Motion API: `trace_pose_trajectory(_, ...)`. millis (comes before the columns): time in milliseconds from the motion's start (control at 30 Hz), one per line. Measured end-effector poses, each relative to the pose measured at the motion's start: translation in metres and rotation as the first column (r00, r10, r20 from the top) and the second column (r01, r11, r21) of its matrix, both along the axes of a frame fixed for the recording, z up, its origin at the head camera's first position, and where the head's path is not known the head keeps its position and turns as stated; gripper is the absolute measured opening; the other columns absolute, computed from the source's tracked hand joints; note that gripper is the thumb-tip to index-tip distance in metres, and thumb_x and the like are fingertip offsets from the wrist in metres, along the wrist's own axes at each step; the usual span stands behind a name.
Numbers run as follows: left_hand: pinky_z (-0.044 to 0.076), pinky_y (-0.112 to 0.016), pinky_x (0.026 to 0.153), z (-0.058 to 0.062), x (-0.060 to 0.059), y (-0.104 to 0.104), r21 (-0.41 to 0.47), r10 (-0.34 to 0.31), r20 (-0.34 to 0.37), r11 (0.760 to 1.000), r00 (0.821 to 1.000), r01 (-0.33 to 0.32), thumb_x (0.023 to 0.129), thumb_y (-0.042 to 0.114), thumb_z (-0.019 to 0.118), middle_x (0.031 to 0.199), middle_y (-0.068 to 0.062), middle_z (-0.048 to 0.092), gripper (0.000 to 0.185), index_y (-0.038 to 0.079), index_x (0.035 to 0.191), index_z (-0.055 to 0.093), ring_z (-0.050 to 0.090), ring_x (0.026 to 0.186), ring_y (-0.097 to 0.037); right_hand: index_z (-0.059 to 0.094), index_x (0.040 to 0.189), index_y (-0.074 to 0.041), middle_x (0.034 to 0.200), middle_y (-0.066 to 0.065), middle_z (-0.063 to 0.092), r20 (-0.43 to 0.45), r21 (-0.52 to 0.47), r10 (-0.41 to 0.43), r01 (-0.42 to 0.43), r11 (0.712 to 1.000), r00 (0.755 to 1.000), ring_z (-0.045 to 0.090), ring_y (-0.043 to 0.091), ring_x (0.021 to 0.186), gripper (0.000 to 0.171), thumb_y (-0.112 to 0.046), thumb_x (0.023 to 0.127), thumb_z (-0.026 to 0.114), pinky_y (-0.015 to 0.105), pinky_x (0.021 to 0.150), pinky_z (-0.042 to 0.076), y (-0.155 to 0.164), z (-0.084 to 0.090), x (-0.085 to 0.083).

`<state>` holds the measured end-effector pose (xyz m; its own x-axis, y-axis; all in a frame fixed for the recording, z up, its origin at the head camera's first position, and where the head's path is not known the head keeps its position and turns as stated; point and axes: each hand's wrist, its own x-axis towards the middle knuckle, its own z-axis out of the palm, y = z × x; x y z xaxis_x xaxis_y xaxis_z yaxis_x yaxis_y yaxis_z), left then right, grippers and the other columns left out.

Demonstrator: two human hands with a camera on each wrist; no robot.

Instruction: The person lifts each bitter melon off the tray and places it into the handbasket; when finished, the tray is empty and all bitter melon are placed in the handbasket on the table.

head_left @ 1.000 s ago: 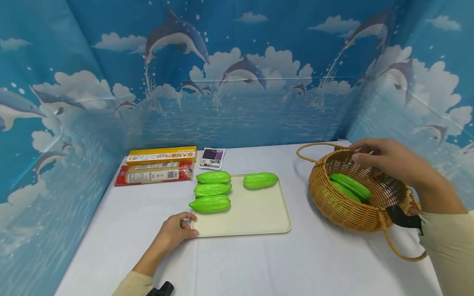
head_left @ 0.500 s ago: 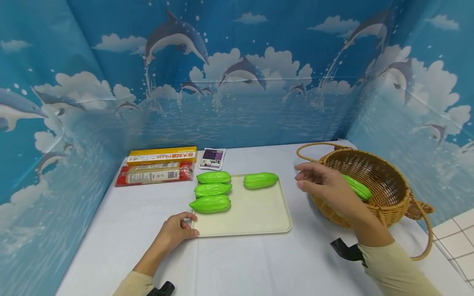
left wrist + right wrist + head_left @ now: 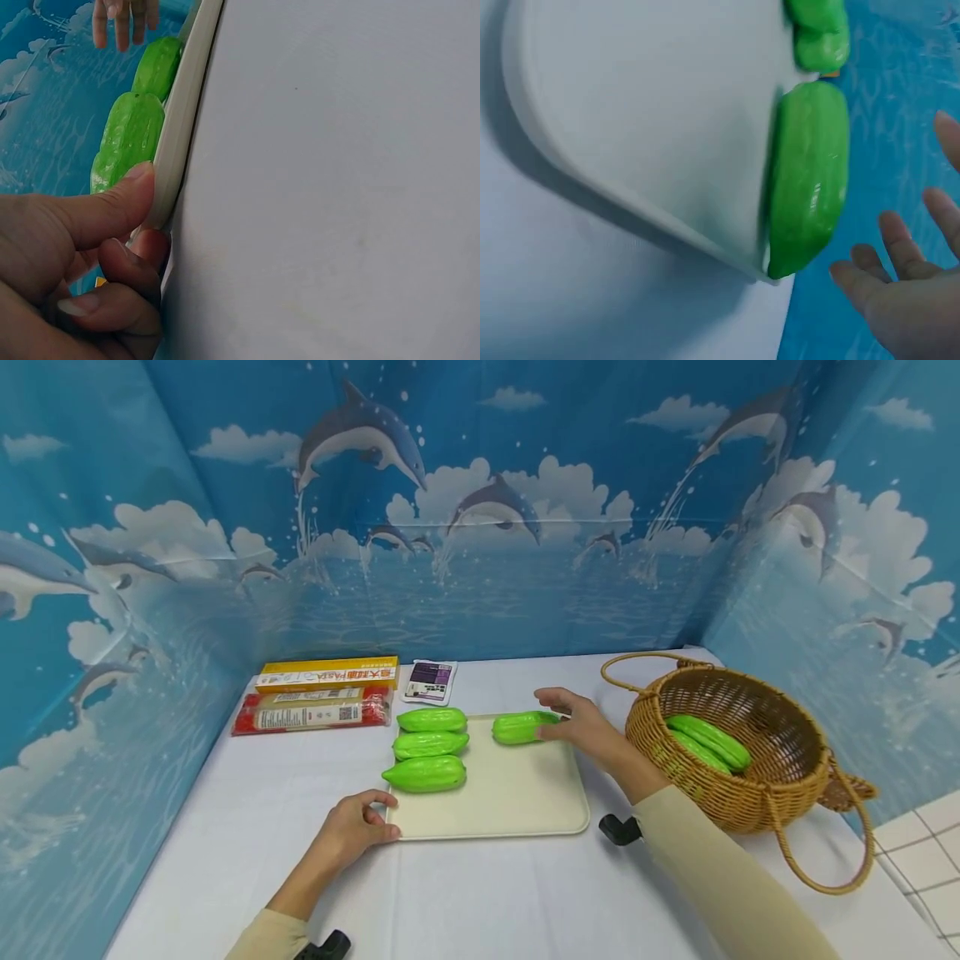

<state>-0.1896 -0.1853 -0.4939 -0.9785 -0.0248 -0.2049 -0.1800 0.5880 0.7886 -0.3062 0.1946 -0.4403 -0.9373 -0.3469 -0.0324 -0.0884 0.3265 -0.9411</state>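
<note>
Though bright — gourd (image 3: 516,728) partly behind fingers (image 3: 557,732).

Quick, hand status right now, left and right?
Left hand: closed, pinching the tray at its near-left corner.
Right hand: open, holding nothing, close to the lone green vegetable.

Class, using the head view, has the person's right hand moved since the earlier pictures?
Yes, leftward: the right hand has gone from over the unmoved, round brown wicker basket to the right side of the cream rectangular tray.
</note>
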Motion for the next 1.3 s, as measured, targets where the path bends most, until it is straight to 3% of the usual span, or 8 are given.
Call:
trace_pose_trajectory(167,0.041,-0.031,0.06,0.0,0.0,-0.001,0.01,-0.002,0.001,1.0,1.0,0.002,0.078,0.011,0.089,0.076,-0.004,0.058,0.039,0.012,0.113,0.071,0.051,0.068,-0.018,0.047,0.15,-0.01,0.156,0.017,0.042,-0.032,0.151,0.059,-0.054,0.987,0.998,0.026,0.037,0.15,0.068,-0.014,0.09,0.078,0.058,0.118,0.025,-0.011,-0.012,-0.022)
trace_pose_trajectory(467,0.041,-0.032,0.06,0.0,0.0,-0.001,0.014,0.009,0.001,1.0,1.0,-0.009,0.078,0.011,0.089,0.076,-0.004,0.058,0.039,0.013,0.112,0.072,0.05,0.067,-0.018,0.047,0.151,-0.006,0.152,0.02,0.046,-0.047,0.301,0.132,-0.112,0.947,0.99,0.038,0.039,0.143,0.073,-0.026,0.088,0.08,0.055,0.11,0.037,-0.019,-0.024,-0.043)
trace_pose_trajectory(767,0.041,-0.031,0.059,0.0,0.0,-0.001,0.006,0.009,0.004,1.0,1.0,-0.009,0.078,0.011,0.089,0.076,-0.003,0.057,0.038,0.013,0.112,0.071,0.05,0.067,-0.017,0.057,0.142,-0.003,0.149,0.021,0.047,-0.019,0.328,0.114,-0.102,0.939,0.993,0.048,0.035,0.125,0.062,-0.022,0.088,0.081,0.047,0.099,0.043,-0.022,-0.031,-0.049)
trace_pose_trajectory(1000,0.041,-0.031,0.06,0.0,0.0,-0.002,0.009,0.006,0.002,1.0,1.0,-0.006,0.078,0.011,0.089,0.076,-0.003,0.058,0.038,0.013,0.111,0.072,0.05,0.067,-0.018,0.061,0.136,-0.004,0.144,0.02,0.05,-0.028,0.331,0.107,-0.092,0.939,0.994,0.05,0.034,0.121,0.052,-0.017,0.089,0.08,0.046,0.098,0.044,-0.023,-0.028,-0.046)
trace_pose_trajectory(1300,0.041,-0.031,0.06,0.0,0.0,-0.002,0.012,0.002,0.003,1.0,1.0,-0.002,0.079,0.01,0.088,0.077,-0.004,0.058,0.037,0.012,0.112,0.072,0.05,0.067,-0.018,0.061,0.135,-0.007,0.141,0.015,0.051,-0.009,0.236,0.053,-0.049,0.971,0.999,0.051,0.031,0.118,0.054,-0.02,0.088,0.082,0.042,0.096,0.044,-0.02,-0.016,-0.046)
